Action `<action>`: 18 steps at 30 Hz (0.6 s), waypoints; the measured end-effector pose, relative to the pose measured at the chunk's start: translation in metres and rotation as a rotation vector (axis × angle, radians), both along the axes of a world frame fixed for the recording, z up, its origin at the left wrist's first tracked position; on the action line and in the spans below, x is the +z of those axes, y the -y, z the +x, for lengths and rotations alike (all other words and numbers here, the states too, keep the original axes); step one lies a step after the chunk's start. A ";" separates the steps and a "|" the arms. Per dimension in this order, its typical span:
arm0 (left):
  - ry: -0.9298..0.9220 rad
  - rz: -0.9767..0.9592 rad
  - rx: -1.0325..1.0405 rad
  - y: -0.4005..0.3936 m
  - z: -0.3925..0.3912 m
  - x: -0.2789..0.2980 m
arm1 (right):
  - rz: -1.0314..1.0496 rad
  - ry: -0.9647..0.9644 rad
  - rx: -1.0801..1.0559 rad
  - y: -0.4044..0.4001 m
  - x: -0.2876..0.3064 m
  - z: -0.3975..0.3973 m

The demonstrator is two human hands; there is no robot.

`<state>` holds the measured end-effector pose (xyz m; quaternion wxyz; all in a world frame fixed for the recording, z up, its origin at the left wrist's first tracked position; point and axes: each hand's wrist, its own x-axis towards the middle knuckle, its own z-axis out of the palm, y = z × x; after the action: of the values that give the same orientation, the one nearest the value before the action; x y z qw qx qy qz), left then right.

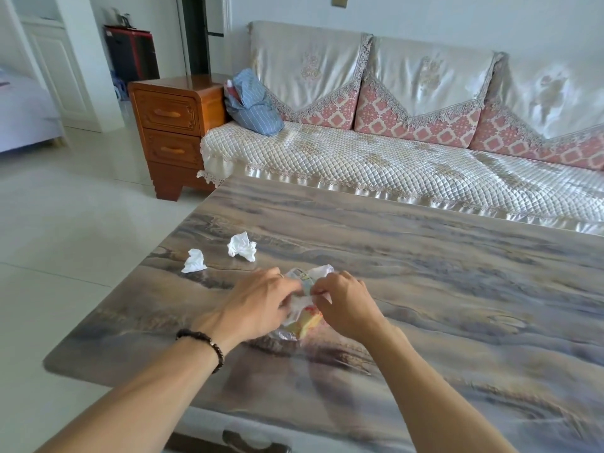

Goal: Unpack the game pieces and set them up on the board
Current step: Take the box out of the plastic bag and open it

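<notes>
Both hands, left (261,305) and right (346,305), pinch the bag (302,317) mouth, seemingly to open it; tissues (242,246) at ten o'clock

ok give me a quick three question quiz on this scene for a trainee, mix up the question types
1. True or false: both hands, left and right, grip the crinkled clear plastic packet with yellow and red contents.
2. How many crumpled white tissues lie on the grey-brown marbled table?
3. Multiple choice: the tissues lie A) left of the packet and farther from the person, B) right of the packet, C) under the packet.

Key
1. True; the fingers of both pinch it just above the table.
2. Two: a nearer left one and a farther one.
3. A.
</notes>
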<state>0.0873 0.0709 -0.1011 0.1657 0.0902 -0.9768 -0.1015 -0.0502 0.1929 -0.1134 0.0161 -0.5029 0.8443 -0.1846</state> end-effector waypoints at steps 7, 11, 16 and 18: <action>0.128 -0.140 0.023 0.022 0.022 -0.021 | -0.284 0.323 -0.521 -0.030 0.002 -0.035; 0.087 -0.086 0.086 0.012 0.021 -0.017 | -0.274 0.236 -0.567 -0.031 0.005 -0.029; -0.038 -0.174 0.179 0.004 0.007 -0.027 | -0.570 -0.128 -0.020 -0.007 0.027 0.020; 0.095 -0.182 0.193 0.005 0.004 -0.032 | -0.388 -0.178 0.155 0.000 0.019 0.027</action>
<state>0.0916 0.0664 -0.1333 0.1357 0.1730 -0.9755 0.0082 -0.0231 0.1931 -0.0940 -0.1411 -0.5741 0.7500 -0.2966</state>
